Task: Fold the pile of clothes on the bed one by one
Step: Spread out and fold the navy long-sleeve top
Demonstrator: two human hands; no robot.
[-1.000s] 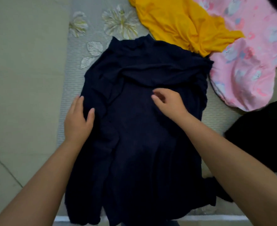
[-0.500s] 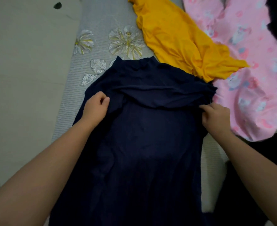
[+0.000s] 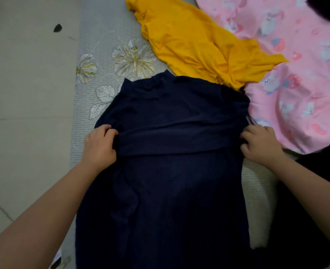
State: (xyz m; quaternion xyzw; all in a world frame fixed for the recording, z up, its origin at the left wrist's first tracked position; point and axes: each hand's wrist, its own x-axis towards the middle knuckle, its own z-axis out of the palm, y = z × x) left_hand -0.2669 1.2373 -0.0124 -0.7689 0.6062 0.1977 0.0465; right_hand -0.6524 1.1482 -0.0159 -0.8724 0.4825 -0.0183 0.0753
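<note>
Navy garment [image 3: 170, 171] on bed [image 3: 102, 32], left hand [image 3: 99, 145] and right hand [image 3: 261, 144] gripping its sides

Navy garment [image 3: 170, 191]: hem runs off the frame at 6 o'clock, so its full length is unknown. My left hand [image 3: 99, 147] at 9 o'clock: fingertips buried in the cloth fold. My right hand [image 3: 261, 144] at 3 o'clock: fingertips tucked under the garment's bunched edge, out of sight. Yellow garment [image 3: 195, 43]: cut by the frame at 12 o'clock, near corner slips under the navy shoulder. Pink printed cloth [image 3: 296, 78]: cropped at 1 to 3 o'clock. Dark item [image 3: 321, 8] at 1 o'clock: blurred, unidentifiable. Black fabric [image 3: 315, 191] at 4 o'clock: shape lost in shadow.
</note>
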